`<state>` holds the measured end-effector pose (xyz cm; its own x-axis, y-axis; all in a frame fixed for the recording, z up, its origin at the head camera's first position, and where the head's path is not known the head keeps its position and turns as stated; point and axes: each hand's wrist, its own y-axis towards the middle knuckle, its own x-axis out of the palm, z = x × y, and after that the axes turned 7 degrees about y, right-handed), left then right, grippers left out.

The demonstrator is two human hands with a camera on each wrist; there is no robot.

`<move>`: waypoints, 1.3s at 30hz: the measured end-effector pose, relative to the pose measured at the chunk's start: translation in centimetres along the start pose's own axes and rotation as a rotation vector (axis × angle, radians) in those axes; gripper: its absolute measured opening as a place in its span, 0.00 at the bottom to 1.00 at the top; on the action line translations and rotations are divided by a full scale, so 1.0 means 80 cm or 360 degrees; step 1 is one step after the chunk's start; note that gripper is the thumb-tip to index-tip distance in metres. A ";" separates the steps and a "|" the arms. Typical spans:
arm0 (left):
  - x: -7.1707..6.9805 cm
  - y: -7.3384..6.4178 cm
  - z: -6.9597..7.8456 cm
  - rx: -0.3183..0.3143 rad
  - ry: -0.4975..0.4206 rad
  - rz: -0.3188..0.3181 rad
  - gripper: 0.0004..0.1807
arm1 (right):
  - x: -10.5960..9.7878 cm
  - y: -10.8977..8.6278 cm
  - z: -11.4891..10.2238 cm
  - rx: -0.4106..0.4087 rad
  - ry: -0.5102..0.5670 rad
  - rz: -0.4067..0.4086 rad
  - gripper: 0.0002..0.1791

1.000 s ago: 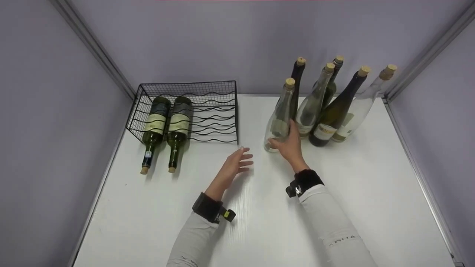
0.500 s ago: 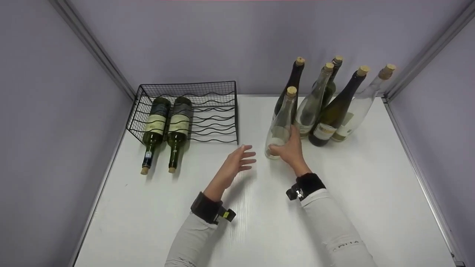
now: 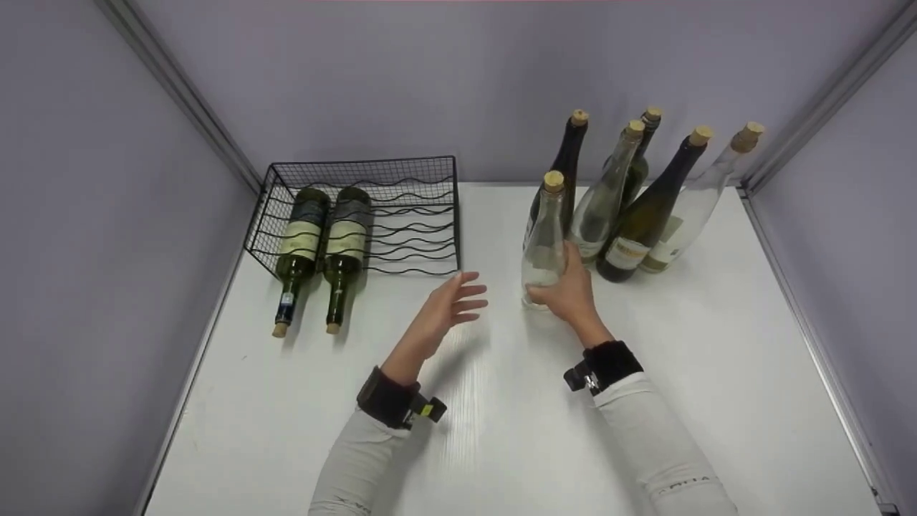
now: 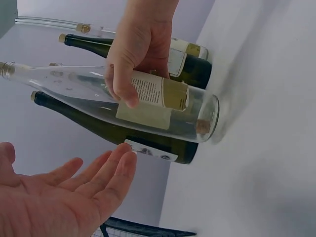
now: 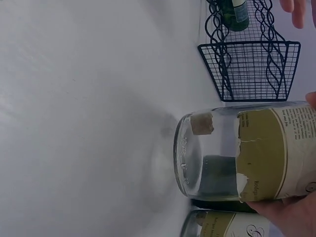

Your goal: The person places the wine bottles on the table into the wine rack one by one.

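Observation:
My right hand grips a clear, corked glass bottle around its lower body, thumb on the near side. The bottle stands nearly upright; in the right wrist view its base shows close to the white surface, though I cannot tell whether it touches. A torn cream and olive label wraps the glass. To the left, my left hand hovers with fingers spread and nothing in it, apart from the bottle. In the left wrist view its palm faces up beside the bottle.
A black wire rack at the back left bears two green wine bottles, necks toward me. Behind the held bottle stand several corked bottles, among them a dark one, a clear one and an olive one. Walls enclose the table.
My right hand has drawn the clear bottle toward me, away from the dark bottle behind, then slightly right. The left hand has shifted slightly up and to the left.

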<state>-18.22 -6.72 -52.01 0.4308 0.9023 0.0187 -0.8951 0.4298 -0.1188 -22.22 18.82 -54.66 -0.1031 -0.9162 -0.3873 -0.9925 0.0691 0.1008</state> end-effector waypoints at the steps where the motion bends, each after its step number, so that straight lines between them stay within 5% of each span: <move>1: -0.002 0.000 0.003 0.0010 -0.0011 -0.0001 0.38 | -0.002 -0.001 -0.001 -0.0006 -0.0013 0.0000 0.54; 12: -0.022 -0.006 0.031 0.0109 -0.0219 0.0099 0.44 | -0.003 -0.018 -0.002 -0.0376 -0.0171 0.0022 0.46; 21: -0.034 -0.024 0.057 0.0329 -0.0153 0.0161 0.47 | -0.003 -0.031 -0.003 -0.0253 -0.0235 -0.0086 0.46; 28: -0.039 -0.028 0.068 0.0446 -0.0091 0.0231 0.52 | -0.001 -0.038 0.003 -0.0413 -0.0450 -0.0037 0.42; 32: -0.042 -0.027 0.066 0.0453 0.0139 0.0320 0.37 | 0.001 -0.041 0.005 -0.0520 -0.0576 -0.0025 0.41; 39: -0.052 -0.025 0.052 0.0340 0.0798 0.0361 0.16 | 0.000 -0.045 0.011 -0.0577 -0.0692 -0.0078 0.42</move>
<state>-18.71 -11.15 -47.74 0.1811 0.8683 -0.4619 -0.9522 0.2723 0.1384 -18.67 18.91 -55.84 -0.1514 -0.6626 -0.7335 -0.9188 -0.1794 0.3517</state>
